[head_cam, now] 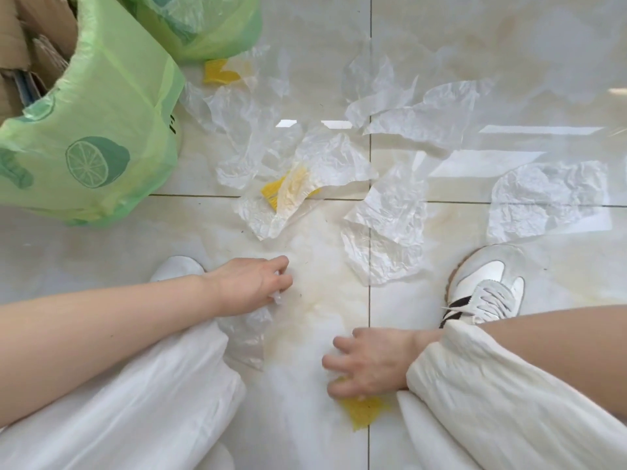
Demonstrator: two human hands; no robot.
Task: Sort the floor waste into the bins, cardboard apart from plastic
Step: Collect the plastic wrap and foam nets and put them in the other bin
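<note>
Plastic sheets (385, 228), six or so, litter the floor (509, 56) beside two green-lined bins (101, 106). Your left hand (249, 286) pinches one clear sheet (244, 334); your right hand (369, 362) presses a yellow scrap (363, 410), grip unclear.

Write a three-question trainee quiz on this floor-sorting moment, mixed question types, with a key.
1. True or false: the left hand is gripping a crumpled clear plastic sheet.
2. The right hand rests on: A) a brown cardboard flap B) a yellow mesh scrap C) a white sneaker.
3. Fill in: the green-lined bin with the lime print holds pieces of brown ____.

Key: 1 true; 2 B; 3 cardboard.
</note>
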